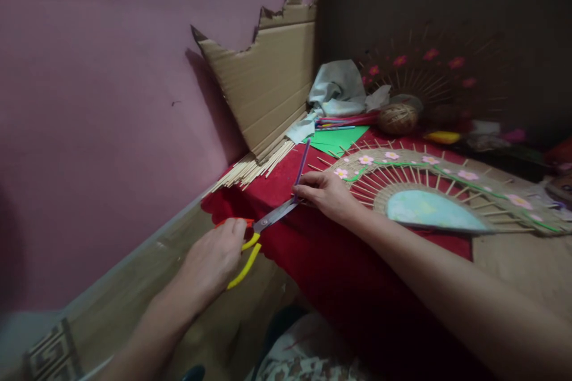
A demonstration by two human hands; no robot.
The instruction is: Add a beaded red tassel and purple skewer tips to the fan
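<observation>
My left hand (218,256) is closed round the handles of a pair of scissors (274,214), which have red and yellow grips. The blades point right and upward, and their tips reach the fingers of my right hand (324,190). That hand pinches the lower end of a thin purple pipe cleaner (302,162), which stands up at a slight tilt. The blade tips are at this lower end; whether they touch it I cannot tell. Right of my right hand lies a fan-shaped piece of woven twine and sticks (402,161) with pink flowers and a pale blue half-disc.
A red cloth (277,181) covers the table. Thin wooden sticks (250,169) lie beside a cut cardboard sheet (272,77) leaning at the wall. Behind are green paper (335,140), a bundle of coloured strips (348,121), a twine ball (397,118) and another flowered stick fan (429,71).
</observation>
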